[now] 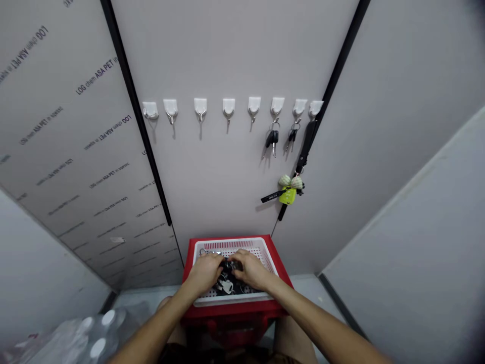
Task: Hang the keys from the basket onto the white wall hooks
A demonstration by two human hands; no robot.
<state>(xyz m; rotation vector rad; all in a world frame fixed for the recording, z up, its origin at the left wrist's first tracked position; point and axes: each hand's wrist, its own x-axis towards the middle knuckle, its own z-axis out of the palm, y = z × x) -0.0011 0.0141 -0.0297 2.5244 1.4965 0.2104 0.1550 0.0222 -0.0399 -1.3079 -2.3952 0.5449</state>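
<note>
Both of my hands reach into a white plastic basket with a perforated bottom. My left hand is closed at the left of a dark bunch of keys, its fingertips on the bunch. From the other side my right hand curls its fingers and thumb around the upper part of the same bunch. Silver key heads and rings show below and between the hands. Exactly which key each hand grips is partly hidden by the fingers. Another metal ring lies near the basket's back left corner.
Under the basket stands a red box or stool. A row of white adhesive hooks crosses the wall. Keys and smaller keys hang at the right, beside a strap with a yellow-green key fob. Wrapped bottles stand lower left.
</note>
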